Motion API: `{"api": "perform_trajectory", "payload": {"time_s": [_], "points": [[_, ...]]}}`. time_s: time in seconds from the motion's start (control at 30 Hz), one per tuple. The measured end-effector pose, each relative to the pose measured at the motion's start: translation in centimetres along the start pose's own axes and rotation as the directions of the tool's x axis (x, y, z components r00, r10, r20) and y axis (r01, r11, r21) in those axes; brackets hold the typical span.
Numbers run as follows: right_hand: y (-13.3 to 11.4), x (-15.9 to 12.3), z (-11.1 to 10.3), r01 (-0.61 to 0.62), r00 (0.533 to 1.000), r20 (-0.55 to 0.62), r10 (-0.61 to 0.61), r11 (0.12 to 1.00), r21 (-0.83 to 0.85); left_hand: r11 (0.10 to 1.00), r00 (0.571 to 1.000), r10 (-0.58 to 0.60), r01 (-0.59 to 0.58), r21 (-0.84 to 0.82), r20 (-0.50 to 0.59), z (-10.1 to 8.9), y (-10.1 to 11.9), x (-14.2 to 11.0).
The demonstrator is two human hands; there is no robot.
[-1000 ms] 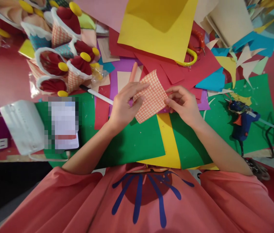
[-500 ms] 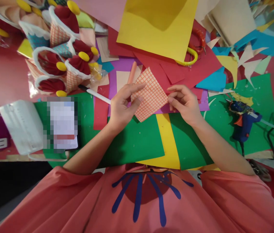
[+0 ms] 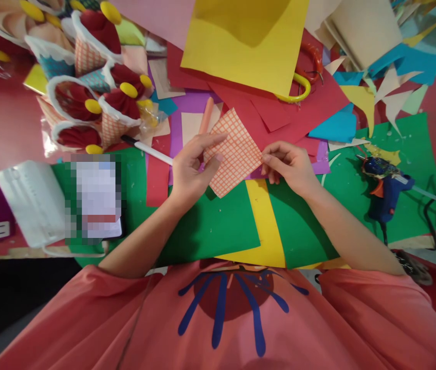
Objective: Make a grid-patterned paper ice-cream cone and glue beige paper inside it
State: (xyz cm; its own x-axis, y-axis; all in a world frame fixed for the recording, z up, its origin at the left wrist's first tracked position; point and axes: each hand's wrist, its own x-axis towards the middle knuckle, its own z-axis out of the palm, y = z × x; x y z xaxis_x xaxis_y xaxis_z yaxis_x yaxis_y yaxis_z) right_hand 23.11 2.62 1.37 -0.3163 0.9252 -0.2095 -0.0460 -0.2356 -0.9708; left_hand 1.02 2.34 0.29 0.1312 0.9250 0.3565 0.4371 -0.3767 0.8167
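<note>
Between my hands is a square sheet of orange-and-cream checkered foam or paper [image 3: 235, 151], turned so its corners point up, down and sideways. My left hand [image 3: 195, 167] holds its left corner, thumb and index finger lying over the front face and the other fingers partly hidden. At the opposite corner, my right hand [image 3: 289, 165] pinches the tip between thumb and index finger. Just behind the sheet lie an orange stick-like piece [image 3: 206, 115] and red sheets [image 3: 252, 108]. A white pen with a black end [image 3: 152, 151] is beside my left hand.
Finished-looking cones with red cloth [image 3: 115, 110] crowd the back left. A phone [image 3: 98, 200] and white power box [image 3: 33, 203] lie left. On the right rests a blue glue gun [image 3: 385, 198]. Yellow-handled scissors [image 3: 301, 90] sit partly under a yellow sheet [image 3: 244, 46].
My right thumb and index finger have come in slightly left and closed on the sheet's right corner. The left hand keeps its hold; the whole view has shifted a little.
</note>
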Motion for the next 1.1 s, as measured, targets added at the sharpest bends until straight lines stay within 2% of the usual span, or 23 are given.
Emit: {"api": "perform_trajectory", "payload": {"time_s": [0.23, 0.43, 0.6, 0.73, 0.9, 1.0, 1.1], "points": [[0.0, 0.0, -0.1, 0.016, 1.0, 0.011, -0.016, 1.0, 0.007, 0.976, 0.993, 0.11, -0.115, -0.184, -0.036, -0.1, -0.8, 0.3], [0.0, 0.0, -0.1, 0.023, 1.0, -0.009, -0.023, 0.999, 0.024, 0.96, 0.997, 0.042, -0.057, -0.272, -0.062, 0.1, -1.1, 0.1], [0.2, -0.2, -0.2, 0.019, 1.0, -0.008, -0.018, 0.995, 0.102, 0.928, 0.994, -0.028, -0.015, -0.373, -0.11, 0.3, -0.9, -0.1], [0.1, -0.3, -0.1, 0.005, 1.0, -0.016, -0.003, 0.982, 0.187, 0.936, 0.997, -0.023, -0.007, -0.353, -0.079, 0.0, -0.4, -0.4], [-0.2, -0.2, -0.2, -0.014, 0.999, -0.036, 0.023, 0.973, 0.231, 0.933, 0.991, 0.128, -0.137, -0.334, -0.049, -0.3, 0.0, -0.2], [-0.2, -0.1, -0.4, 0.029, 0.997, -0.075, -0.012, 0.971, 0.238, 0.95, 0.972, 0.194, -0.22, -0.22, -0.131, -0.4, 0.0, 0.2], [0.0, 0.0, -0.4, 0.087, 0.993, -0.1, -0.065, 0.97, 0.229, 0.963, 0.975, 0.135, -0.17, -0.209, -0.176, -0.5, -0.1, 0.3]]}}
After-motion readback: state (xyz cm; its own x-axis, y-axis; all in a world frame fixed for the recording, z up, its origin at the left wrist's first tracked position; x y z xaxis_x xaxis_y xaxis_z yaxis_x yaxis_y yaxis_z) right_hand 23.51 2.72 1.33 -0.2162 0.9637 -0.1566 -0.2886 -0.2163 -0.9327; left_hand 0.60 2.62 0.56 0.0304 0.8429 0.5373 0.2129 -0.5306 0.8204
